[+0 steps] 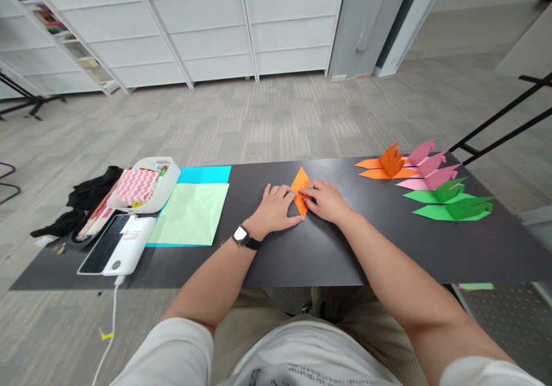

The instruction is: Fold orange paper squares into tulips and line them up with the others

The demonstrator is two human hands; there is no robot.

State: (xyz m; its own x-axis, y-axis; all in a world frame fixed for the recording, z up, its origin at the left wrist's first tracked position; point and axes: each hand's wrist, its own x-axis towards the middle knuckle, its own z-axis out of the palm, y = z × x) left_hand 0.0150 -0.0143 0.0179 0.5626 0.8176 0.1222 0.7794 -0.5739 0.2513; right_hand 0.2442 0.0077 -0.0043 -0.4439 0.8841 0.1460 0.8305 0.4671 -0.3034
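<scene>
A folded orange origami paper point(301, 179), kite-shaped with a point at the top, lies on the dark table in front of me. My left hand point(276, 206), with a watch on its wrist, holds the paper down from the left, its thumb at the lower tip. From the right, my right hand point(326, 201) pinches the paper's middle with its fingers curled. Parts of the paper's side edges are hidden beneath my fingers.
Folded orange cranes point(382, 164), pink cranes point(431, 170) and green cranes point(452, 205) stand at the right. Light green sheets point(194, 213) lie over blue paper point(207, 174) at the left, near a white basket point(170, 182), a phone point(106, 245) and a white power bank point(129, 248) with its cable.
</scene>
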